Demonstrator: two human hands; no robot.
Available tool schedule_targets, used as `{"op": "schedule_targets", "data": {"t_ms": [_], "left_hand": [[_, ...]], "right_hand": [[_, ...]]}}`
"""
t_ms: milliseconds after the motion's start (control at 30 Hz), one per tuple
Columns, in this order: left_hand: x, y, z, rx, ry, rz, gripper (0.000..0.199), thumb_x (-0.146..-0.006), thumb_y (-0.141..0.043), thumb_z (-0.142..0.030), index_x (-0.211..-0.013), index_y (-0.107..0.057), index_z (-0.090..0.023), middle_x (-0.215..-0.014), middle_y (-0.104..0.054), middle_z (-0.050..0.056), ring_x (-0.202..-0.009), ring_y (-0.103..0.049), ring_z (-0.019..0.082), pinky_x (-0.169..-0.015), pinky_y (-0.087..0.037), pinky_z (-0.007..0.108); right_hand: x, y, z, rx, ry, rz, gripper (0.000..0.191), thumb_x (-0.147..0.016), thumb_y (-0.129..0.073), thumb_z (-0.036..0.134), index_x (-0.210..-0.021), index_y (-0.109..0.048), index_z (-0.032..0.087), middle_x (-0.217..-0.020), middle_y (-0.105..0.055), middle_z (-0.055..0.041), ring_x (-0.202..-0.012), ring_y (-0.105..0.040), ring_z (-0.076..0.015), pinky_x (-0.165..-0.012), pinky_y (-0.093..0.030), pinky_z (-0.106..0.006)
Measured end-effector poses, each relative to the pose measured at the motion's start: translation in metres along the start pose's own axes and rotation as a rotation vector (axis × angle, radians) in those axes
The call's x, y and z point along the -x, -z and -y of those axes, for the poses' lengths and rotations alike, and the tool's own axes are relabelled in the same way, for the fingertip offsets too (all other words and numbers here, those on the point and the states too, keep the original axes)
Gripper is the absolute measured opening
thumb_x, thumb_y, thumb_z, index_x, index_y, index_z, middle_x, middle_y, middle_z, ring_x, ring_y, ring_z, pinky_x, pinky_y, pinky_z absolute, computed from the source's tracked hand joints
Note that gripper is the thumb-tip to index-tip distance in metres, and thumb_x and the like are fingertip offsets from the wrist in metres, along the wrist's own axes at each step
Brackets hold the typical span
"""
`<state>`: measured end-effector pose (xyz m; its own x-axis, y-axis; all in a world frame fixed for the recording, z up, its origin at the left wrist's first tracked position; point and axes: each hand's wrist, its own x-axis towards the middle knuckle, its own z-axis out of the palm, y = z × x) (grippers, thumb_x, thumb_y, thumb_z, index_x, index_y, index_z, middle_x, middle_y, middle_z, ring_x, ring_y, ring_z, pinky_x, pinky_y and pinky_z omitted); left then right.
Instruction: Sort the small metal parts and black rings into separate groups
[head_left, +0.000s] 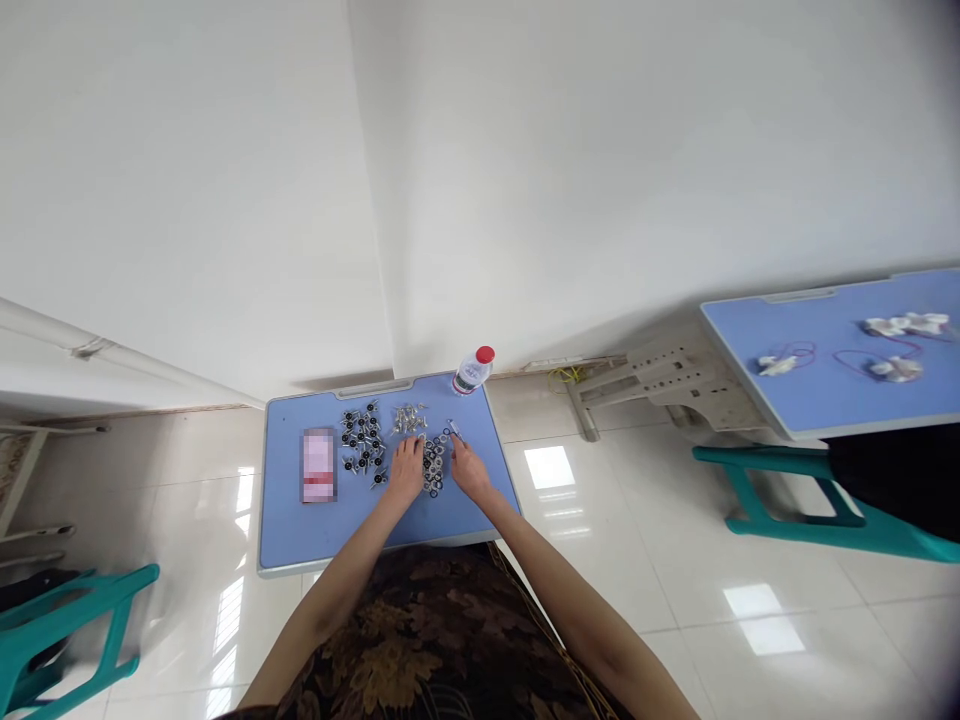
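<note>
**Close quarters, easy spills**

Nearest, the person's bare forearms reach over the near edge of a blue table top (300,540). The left hand (406,470) rests low against the left side of a heap of small black rings (433,465), and the right hand (469,468) sits just right of it. Its fingertips (454,441) are drawn narrowly together beside a thin silver piece (452,429), but whether they hold it, I cannot tell. The left hand's grip is hidden too.

Just beyond lie silver metal fittings (409,420), with black-and-silver parts (363,438) to the left and a blurred packet (318,464) further left. A water bottle with a red cap (474,370) stands out at the far right corner.

The heaps nearly touch, so a careless sweep of either hand could mix them. Rings nudged right could roll off onto the glossy floor tiles (600,520). A wide reach could also catch the bottle, which sits right at the edge.
</note>
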<state>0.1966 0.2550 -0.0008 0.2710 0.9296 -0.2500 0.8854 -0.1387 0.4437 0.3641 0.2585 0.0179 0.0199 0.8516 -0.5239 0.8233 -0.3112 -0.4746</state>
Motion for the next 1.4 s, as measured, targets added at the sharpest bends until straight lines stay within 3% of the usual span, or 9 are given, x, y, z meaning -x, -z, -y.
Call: {"op": "schedule_targets", "data": {"t_ms": [200, 400, 600, 733, 900, 1033, 1233, 1300, 1400], "left_hand": [[0.001, -0.006, -0.01, -0.016, -0.032, 0.068, 0.067, -0.082, -0.049, 0.001, -0.145, -0.05, -0.023, -0.14, -0.056, 0.014, -0.127, -0.053, 0.029, -0.109, -0.046, 0.047], [0.016, -0.01, -0.001, 0.007, -0.04, 0.051, 0.07, -0.082, -0.046, 0.001, -0.148, -0.048, -0.021, -0.143, -0.053, 0.014, -0.132, -0.05, 0.029, -0.112, -0.044, 0.047], [0.001, -0.01, -0.002, 0.034, 0.007, 0.021, 0.071, -0.083, -0.05, -0.002, -0.15, -0.045, -0.023, -0.142, -0.053, 0.015, -0.13, -0.052, 0.032, -0.109, -0.046, 0.049], [-0.011, -0.009, -0.006, 0.074, 0.031, 0.008, 0.065, -0.085, -0.061, -0.012, -0.147, -0.049, -0.025, -0.138, -0.056, 0.014, -0.123, -0.055, 0.033, -0.106, -0.048, 0.05], [-0.012, -0.006, -0.002, 0.098, -0.013, 0.049, 0.058, -0.086, -0.057, -0.009, -0.141, -0.056, -0.027, -0.13, -0.058, 0.013, -0.121, -0.056, 0.03, -0.106, -0.048, 0.047], [0.001, 0.001, 0.011, 0.103, -0.067, 0.083, 0.063, -0.082, -0.049, 0.001, -0.139, -0.058, -0.026, -0.13, -0.057, 0.012, -0.126, -0.054, 0.027, -0.109, -0.046, 0.043], [0.033, -0.003, 0.026, 0.187, 0.031, 0.143, 0.062, -0.081, -0.06, -0.006, -0.141, -0.05, -0.019, -0.138, -0.051, 0.014, -0.127, -0.057, 0.027, -0.111, -0.046, 0.04], [0.036, -0.009, 0.021, 0.209, 0.068, 0.145, 0.06, -0.081, -0.061, -0.006, -0.139, -0.051, -0.019, -0.137, -0.052, 0.014, -0.127, -0.058, 0.027, -0.111, -0.045, 0.039], [0.03, -0.016, 0.009, 0.248, 0.114, 0.14, 0.054, -0.082, -0.057, -0.002, -0.133, -0.054, -0.018, -0.135, -0.054, 0.014, -0.122, -0.061, 0.025, -0.107, -0.048, 0.038]], "right_hand": [[-0.003, -0.002, 0.018, 0.191, -0.01, 0.101, 0.067, -0.093, -0.05, 0.004, -0.158, -0.036, 0.013, -0.142, -0.057, -0.0244, -0.119, -0.066, -0.0289, -0.094, -0.051, -0.033], [0.015, -0.017, 0.011, 0.222, 0.076, 0.123, 0.065, -0.094, -0.044, 0.007, -0.158, -0.038, 0.018, -0.143, -0.056, -0.021, -0.115, -0.067, -0.0294, -0.091, -0.054, -0.035], [-0.009, -0.008, 0.012, 0.191, 0.018, 0.107, 0.079, -0.092, -0.049, 0.01, -0.165, -0.019, 0.017, -0.133, -0.063, -0.0223, -0.107, -0.069, -0.0286, -0.086, -0.054, -0.034], [-0.019, -0.005, 0.019, 0.214, 0.01, 0.143, 0.077, -0.093, -0.053, 0.012, -0.164, -0.024, 0.021, -0.124, -0.069, -0.0189, -0.108, -0.068, -0.0286, -0.089, -0.052, -0.037], [-0.005, -0.007, 0.019, 0.202, 0.05, 0.169, 0.071, -0.091, -0.051, 0.008, -0.159, -0.038, 0.024, -0.128, -0.068, -0.0154, -0.107, -0.069, -0.0266, -0.091, -0.051, -0.037], [0.012, -0.005, 0.004, 0.143, 0.028, 0.103, 0.051, -0.095, -0.043, 0.01, -0.145, -0.053, 0.016, -0.129, -0.068, -0.0171, -0.108, -0.068, -0.0254, -0.088, -0.049, -0.032], [0.036, -0.018, -0.022, -0.024, -0.082, 0.138, 0.037, -0.09, -0.044, 0.003, -0.116, -0.067, 0.015, -0.095, -0.076, -0.0112, -0.094, -0.07, -0.0231, -0.085, -0.048, -0.03], [0.038, -0.027, -0.023, -0.188, -0.167, 0.166, 0.032, -0.085, -0.048, 0.002, -0.105, -0.069, 0.017, -0.087, -0.075, -0.0073, -0.081, -0.07, -0.0196, -0.077, -0.05, -0.028], [0.034, -0.035, -0.014, -0.515, -0.316, 0.195, 0.025, -0.084, -0.052, 0.009, -0.102, -0.066, 0.018, -0.084, -0.074, -0.0028, -0.053, -0.06, -0.0123, -0.057, -0.051, -0.024]]}}
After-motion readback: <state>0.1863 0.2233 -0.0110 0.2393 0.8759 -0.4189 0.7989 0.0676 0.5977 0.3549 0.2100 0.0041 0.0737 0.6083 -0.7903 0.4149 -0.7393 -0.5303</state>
